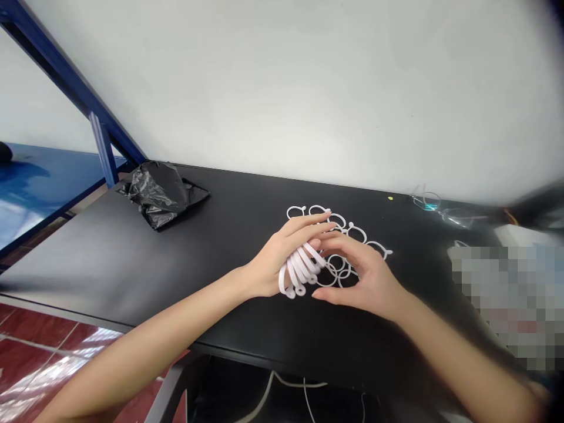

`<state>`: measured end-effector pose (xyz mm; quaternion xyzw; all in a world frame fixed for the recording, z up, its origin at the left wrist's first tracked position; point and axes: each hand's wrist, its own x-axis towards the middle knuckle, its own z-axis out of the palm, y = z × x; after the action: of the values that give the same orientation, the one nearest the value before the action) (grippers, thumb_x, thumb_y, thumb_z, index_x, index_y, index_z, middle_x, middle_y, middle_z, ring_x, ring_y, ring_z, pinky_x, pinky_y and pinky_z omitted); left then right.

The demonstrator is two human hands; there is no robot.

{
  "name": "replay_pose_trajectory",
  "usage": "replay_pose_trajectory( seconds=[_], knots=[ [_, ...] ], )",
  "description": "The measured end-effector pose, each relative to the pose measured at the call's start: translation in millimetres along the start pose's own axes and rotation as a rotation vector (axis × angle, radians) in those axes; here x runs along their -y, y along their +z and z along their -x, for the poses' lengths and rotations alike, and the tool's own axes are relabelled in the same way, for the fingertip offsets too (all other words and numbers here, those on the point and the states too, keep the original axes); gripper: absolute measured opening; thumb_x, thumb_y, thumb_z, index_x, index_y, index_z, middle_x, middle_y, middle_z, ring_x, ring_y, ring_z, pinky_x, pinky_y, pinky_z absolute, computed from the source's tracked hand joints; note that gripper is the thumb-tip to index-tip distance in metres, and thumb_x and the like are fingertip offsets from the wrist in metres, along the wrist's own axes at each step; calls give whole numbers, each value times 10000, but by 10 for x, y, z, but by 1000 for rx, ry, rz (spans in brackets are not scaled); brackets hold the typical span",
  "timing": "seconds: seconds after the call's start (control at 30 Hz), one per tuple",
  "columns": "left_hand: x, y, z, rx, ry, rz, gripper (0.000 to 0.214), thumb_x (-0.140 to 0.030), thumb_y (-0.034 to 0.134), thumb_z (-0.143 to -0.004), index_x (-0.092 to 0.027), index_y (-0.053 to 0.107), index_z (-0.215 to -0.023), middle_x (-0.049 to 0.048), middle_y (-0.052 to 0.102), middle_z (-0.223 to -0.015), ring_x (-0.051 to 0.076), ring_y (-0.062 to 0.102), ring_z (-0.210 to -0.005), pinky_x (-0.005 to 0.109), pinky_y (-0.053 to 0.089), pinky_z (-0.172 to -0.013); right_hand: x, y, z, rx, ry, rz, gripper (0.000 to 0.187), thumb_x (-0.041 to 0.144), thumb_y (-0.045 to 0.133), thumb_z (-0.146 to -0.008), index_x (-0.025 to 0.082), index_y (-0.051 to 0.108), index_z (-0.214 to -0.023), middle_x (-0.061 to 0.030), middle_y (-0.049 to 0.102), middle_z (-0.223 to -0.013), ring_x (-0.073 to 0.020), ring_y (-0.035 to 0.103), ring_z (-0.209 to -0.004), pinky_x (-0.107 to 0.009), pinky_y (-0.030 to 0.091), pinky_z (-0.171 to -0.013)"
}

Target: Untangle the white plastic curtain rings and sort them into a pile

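Several white curtain rings with small eyelets hang in a row about the thumb side of my left hand, which holds them above the black table. Its long fingers reach forward over the rings. Close by on the right, my right hand has its thumb and fingers spread apart, with nothing visible between them. Its fingertips meet or overlap the left hand's fingers; contact is partly hidden. More loose white curtain rings lie on the table behind and beneath the hands, some overlapping.
A crumpled black plastic bag lies at the table's back left. Eyeglasses and a tiny yellow piece are near the wall. A blurred-out pale item is at right. Blue metal framing stands left; cables hang below.
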<state>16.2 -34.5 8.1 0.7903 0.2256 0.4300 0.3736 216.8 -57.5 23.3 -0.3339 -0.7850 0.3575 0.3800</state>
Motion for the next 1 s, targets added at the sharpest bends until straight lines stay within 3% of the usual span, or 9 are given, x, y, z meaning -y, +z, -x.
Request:
replay_pose_trajectory(
  seconds=[0.1,0.23,0.33,0.47,0.57,0.8,1.0],
  knots=[
    [-32,54,-13,10,-165,268,377,-266,519,-949,-249,541,-1324,105,479,-1449,283,465,-1327,468,467,-1033,44,102,25,-54,-81,7,401,259,820,-710,256,628,-1062,-62,656,-1099,-243,645,-1004,-381,594,-800],
    [-125,185,-55,63,-465,571,390,-264,613,-885,-233,576,-1271,85,687,-1066,236,675,-938,383,577,-790,93,199,60,-148,-201,123,431,229,833,-692,257,632,-1072,-81,597,-1088,-231,628,-932,-305,577,-583],
    [-194,279,-49,50,-575,762,345,-273,570,-901,-217,608,-1239,92,688,-1079,227,671,-924,388,570,-811,116,288,93,-205,-191,104,400,202,821,-704,252,626,-1051,-70,616,-1039,-203,631,-844,-283,555,-521],
    [-216,363,28,7,-607,918,417,-311,581,-887,-232,587,-1296,93,582,-1352,288,555,-1222,468,462,-1032,147,443,137,-285,-54,11,365,180,805,-705,257,614,-1006,-15,678,-901,-149,640,-651,-286,584,-536],
    [-192,393,74,-3,-597,978,411,-329,557,-896,-238,594,-1294,83,522,-1426,298,487,-1306,488,389,-1098,146,484,145,-272,25,-88,416,150,800,-697,262,602,-1046,1,710,-854,-177,702,-707,-297,625,-608],
    [-155,378,41,29,-619,1121,301,-318,466,-941,-210,674,-1131,87,674,-1178,252,586,-1179,424,438,-1051,75,243,87,25,144,-300,386,117,747,-753,259,638,-1094,-22,719,-1000,-171,737,-795,-326,651,-765],
    [-136,423,59,21,-649,996,288,-380,585,-891,-185,671,-1085,95,706,-923,248,674,-947,395,544,-822,123,212,41,-5,210,-366,270,184,820,-699,244,723,-944,5,733,-809,-156,719,-672,-272,642,-625]
  ],
)
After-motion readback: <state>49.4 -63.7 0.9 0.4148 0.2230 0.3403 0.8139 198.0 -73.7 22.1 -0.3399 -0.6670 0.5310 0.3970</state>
